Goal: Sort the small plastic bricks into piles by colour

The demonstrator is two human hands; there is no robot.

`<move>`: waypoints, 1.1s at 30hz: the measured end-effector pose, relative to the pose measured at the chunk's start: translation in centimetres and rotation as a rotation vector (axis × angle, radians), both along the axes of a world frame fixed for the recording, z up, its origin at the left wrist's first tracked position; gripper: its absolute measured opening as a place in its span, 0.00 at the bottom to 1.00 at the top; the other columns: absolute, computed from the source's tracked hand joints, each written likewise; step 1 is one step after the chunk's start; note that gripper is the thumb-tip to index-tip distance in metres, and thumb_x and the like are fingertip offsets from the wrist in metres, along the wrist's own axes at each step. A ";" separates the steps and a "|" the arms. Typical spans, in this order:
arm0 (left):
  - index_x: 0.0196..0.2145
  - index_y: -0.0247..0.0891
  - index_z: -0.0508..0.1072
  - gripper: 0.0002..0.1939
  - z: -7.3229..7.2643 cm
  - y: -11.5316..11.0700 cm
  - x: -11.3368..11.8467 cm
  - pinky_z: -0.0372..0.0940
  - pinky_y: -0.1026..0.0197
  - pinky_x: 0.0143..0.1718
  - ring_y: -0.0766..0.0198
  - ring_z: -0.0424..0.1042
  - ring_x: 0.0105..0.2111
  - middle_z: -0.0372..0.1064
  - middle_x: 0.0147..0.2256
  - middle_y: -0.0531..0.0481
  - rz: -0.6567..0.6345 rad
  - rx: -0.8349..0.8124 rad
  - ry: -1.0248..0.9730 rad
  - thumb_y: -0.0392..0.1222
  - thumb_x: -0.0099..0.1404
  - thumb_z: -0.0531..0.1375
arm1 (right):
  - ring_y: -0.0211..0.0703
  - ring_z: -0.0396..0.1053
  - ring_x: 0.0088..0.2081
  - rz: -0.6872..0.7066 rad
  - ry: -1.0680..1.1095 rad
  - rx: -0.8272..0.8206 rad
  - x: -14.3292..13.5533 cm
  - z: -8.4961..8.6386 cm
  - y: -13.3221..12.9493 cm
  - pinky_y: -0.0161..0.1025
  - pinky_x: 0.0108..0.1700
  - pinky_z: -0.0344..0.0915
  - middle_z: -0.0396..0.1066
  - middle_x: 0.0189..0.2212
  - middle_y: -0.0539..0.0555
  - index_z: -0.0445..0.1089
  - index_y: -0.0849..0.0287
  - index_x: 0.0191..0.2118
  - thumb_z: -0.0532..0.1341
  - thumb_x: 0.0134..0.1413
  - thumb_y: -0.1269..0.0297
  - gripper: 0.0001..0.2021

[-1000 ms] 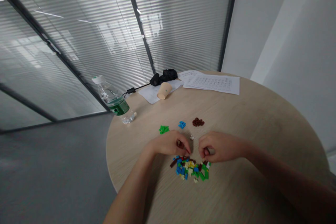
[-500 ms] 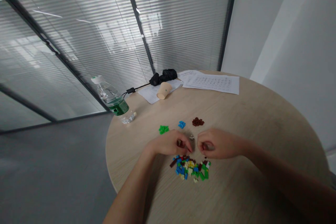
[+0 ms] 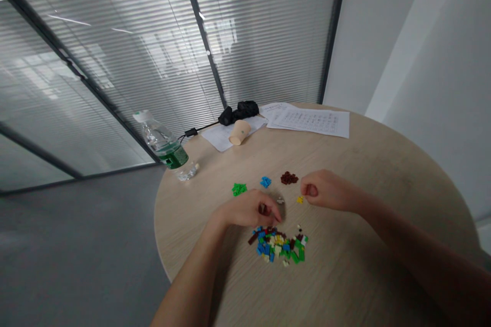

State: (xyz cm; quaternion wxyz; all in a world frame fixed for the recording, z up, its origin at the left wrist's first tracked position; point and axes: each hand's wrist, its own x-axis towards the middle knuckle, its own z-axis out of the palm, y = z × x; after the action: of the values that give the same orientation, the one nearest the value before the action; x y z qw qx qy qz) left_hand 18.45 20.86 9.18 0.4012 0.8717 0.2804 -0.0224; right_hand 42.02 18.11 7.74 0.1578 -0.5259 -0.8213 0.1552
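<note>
My left hand [image 3: 253,208] hovers just above the mixed pile of small toy bricks [image 3: 276,245], its fingers curled together; anything between the fingertips is hidden. Close to the yellow bricks [image 3: 299,200] is my right hand [image 3: 328,190], fingers closed into a loose curl, and I cannot make out what they hold. Beyond the hands lie separate little heaps: green bricks [image 3: 239,189], blue bricks [image 3: 265,182] and dark brown bricks [image 3: 289,178]. A few whitish pieces [image 3: 280,200] sit between the two hands.
At the left rim of the round wooden table [image 3: 383,173] stands a water bottle [image 3: 172,155] with a green label. A paper cup [image 3: 240,132] lies tipped on paper, beside a black bundle [image 3: 245,110]. Printed sheets [image 3: 310,121] lie at the back, near the glass partition.
My right hand has moved away from beside the mixed pile, farther back and to the right. The yellow bricks it covered now show. My left hand stays nearly still.
</note>
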 end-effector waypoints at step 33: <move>0.28 0.33 0.74 0.09 0.5 -0.3 0.6 0.53 0.70 0.23 0.72 0.60 0.22 0.64 0.21 0.55 0.031 0.191 -0.016 0.34 0.56 0.54 | 0.41 0.66 0.40 0.594 0.156 -0.007 -4.7 0.3 -3.9 0.37 0.45 0.59 0.72 0.32 0.53 0.73 0.59 0.34 0.64 0.44 0.66 0.08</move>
State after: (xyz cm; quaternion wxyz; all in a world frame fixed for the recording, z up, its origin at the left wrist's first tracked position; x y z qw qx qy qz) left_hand 19.03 20.53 9.72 0.3189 0.9017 0.2915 0.0178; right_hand 37.27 14.17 8.03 0.1663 -0.2498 -0.9239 0.2374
